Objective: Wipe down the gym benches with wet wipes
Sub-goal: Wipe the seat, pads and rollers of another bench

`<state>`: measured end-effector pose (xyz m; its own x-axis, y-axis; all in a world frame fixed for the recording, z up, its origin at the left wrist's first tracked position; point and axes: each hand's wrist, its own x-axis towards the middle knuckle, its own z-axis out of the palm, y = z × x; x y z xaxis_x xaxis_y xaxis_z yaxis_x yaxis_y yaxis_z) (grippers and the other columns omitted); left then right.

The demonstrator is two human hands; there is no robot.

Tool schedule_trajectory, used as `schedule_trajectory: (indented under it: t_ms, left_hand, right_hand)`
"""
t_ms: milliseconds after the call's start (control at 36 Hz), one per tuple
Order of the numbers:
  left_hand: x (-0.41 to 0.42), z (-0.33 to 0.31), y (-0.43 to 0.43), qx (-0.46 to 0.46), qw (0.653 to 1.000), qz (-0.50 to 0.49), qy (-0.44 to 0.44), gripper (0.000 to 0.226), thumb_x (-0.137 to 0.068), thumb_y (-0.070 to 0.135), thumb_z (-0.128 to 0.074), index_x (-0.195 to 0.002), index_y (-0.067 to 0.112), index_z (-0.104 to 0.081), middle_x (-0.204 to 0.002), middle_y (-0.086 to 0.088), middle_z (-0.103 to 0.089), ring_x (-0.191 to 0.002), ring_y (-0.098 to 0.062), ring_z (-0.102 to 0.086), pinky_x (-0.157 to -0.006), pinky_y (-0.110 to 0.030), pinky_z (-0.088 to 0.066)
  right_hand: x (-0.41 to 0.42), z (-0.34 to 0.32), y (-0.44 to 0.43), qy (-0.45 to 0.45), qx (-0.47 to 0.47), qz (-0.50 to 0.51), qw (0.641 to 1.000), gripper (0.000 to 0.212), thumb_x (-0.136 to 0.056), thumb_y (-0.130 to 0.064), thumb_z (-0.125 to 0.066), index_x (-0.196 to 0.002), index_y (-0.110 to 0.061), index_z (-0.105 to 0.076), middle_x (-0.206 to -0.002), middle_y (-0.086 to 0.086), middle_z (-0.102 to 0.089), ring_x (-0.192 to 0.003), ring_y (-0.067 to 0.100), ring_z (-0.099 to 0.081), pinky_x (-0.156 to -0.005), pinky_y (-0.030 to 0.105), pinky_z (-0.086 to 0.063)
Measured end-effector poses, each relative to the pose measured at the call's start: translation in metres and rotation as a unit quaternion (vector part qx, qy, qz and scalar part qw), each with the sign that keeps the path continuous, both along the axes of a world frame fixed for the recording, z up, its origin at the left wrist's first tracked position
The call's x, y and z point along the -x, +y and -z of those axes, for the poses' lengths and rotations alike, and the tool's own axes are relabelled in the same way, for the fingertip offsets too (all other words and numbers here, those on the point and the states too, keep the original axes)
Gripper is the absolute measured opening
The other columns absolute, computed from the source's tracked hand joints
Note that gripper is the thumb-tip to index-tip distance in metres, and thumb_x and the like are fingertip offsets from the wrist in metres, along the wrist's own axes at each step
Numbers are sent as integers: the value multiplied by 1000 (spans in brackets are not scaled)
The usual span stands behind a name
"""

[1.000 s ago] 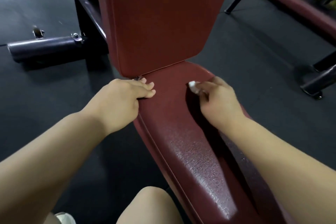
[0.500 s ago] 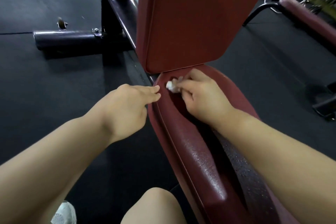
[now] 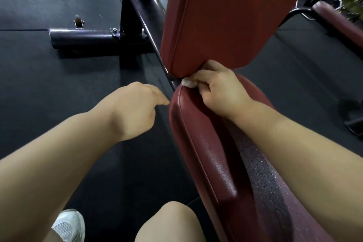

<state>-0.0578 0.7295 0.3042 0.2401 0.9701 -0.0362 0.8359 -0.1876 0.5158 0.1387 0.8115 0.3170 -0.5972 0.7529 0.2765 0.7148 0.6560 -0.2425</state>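
The right hand (image 3: 220, 92) has its fingers clamped on a balled wet wipe (image 3: 189, 83) at the seat's (image 3: 206, 143) far-left corner; the wad could snag in the backrest (image 3: 225, 15) gap; the left hand (image 3: 135, 108) hovers, fingers loosely together.

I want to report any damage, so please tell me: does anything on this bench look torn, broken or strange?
Nothing stands out. The seat pad and back pad show no tears, only a wet sheen. The right hand holds the balled wipe at the gap between them.
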Motion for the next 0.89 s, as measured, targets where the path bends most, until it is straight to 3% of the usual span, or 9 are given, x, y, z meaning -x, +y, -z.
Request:
schedule_trajectory:
  t_ms: [139,222,333,444,556,611,667,778,889]
  left_hand:
    - [-1,0,3,-8,1000,-1,-12,54,-86,2,-40,-127,34,-56,-135,19,-48,-122,-8,-47,-99,-24,-40]
    - [-1,3,6,-25,1000,-1,-16,49,-89,6,-43,-125,36,-56,-133,17,-50,-119,-9,-49,-99,-25,-41]
    - [-3,5,8,-50,999,6,-12,37,-93,16,-44,-123,33,-59,-123,15,-56,-111,-9,-52,-97,-28,-42]
    - [-12,8,8,-81,996,11,-31,32,-95,21,-45,-121,31,-61,-113,14,-59,-101,-7,-54,-91,-25,-44]
    - [-25,6,8,-140,989,25,-44,44,-87,-3,-49,-120,20,-64,-112,6,-63,-104,-16,-59,-92,-28,-47]
    - [-32,4,9,-179,982,36,-40,47,-83,-10,-52,-120,15,-64,-117,3,-64,-110,-21,-57,-94,-25,-41]
    - [-40,0,8,-159,986,34,-37,47,-89,-4,-48,-128,20,-57,-132,8,-55,-128,-13,-43,-102,-18,-27]
    - [-54,4,9,-98,992,75,0,51,-97,7,-34,-142,31,-37,-150,17,-30,-140,1,-17,-105,-10,-6]
    - [-58,3,12,-83,994,69,28,50,-96,6,-35,-140,30,-40,-149,16,-31,-140,1,-18,-111,-14,-10]
  right_hand:
    - [-14,-6,-36,-2,54,-58,997,23,-87,-6,-59,-101,-16,-74,-94,4,-62,-88,17,-61,-81,28,-48]
    - [-37,-5,-64,-10,80,-117,990,27,-84,2,-60,-105,-10,-73,-94,3,-61,-90,17,-61,-78,31,-51]
    - [-45,-2,-56,5,38,-99,994,20,-86,-6,-61,-100,-12,-74,-91,2,-63,-87,12,-61,-76,26,-51]
    - [-38,4,-12,23,-26,37,999,26,-81,-6,-61,-96,-21,-76,-86,5,-63,-79,23,-65,-75,30,-51]
    - [-66,4,28,-16,-69,209,975,15,-88,-11,-61,-85,-5,-74,-79,19,-60,-75,39,-61,-66,34,-48]
    - [-86,4,37,-49,-52,305,950,35,-96,-21,-54,-70,2,-60,-74,19,-54,-76,38,-57,-61,31,-36]
    - [-96,4,37,-42,-34,349,935,46,-99,-28,-49,-71,7,-58,-74,21,-57,-76,38,-58,-62,34,-41]
    - [-72,1,9,-31,-25,234,971,21,-94,-19,-57,-97,-8,-75,-81,13,-61,-76,28,-59,-71,27,-38]
    - [-65,-5,-22,2,58,128,990,25,-86,-5,-60,-104,-16,-74,-79,-7,-53,-70,3,-50,-68,2,-33]
